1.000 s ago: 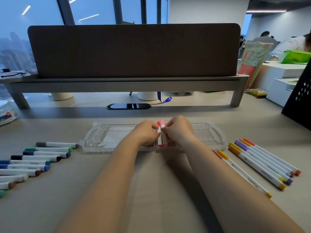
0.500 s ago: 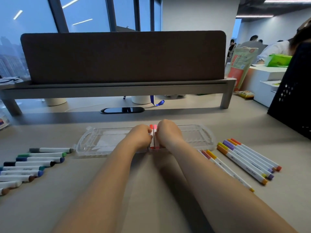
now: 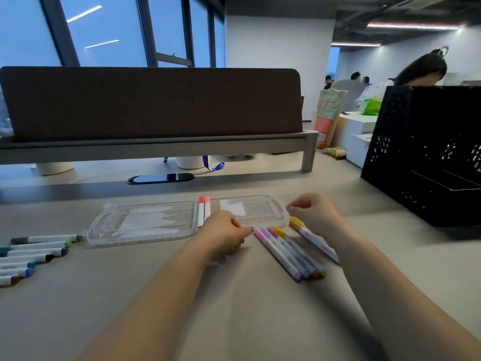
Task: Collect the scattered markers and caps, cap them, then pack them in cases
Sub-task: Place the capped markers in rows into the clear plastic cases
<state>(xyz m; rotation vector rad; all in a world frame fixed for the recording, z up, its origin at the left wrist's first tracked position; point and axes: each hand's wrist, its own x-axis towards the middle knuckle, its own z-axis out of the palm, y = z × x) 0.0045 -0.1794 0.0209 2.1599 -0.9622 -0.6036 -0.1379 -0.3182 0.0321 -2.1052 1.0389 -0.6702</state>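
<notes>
The left hand [image 3: 226, 233] sits on the tabletop [image 3: 234, 308] at the near edge of the clear case [image 3: 145, 225]. Its fingers are curled, with the tips right by the row of markers [image 3: 286, 252]. I cannot tell if they touch or hold one. The right hand [image 3: 315, 214] is curled up too, with nothing to see in it. It is just over two more markers [image 3: 313, 239], at the right end of the case. The case lies open and flat. A red marker [image 3: 200, 213] and a pink marker [image 3: 207, 208] lie side by side in its middle. More markers [image 3: 33, 254] lie far left.
</notes>
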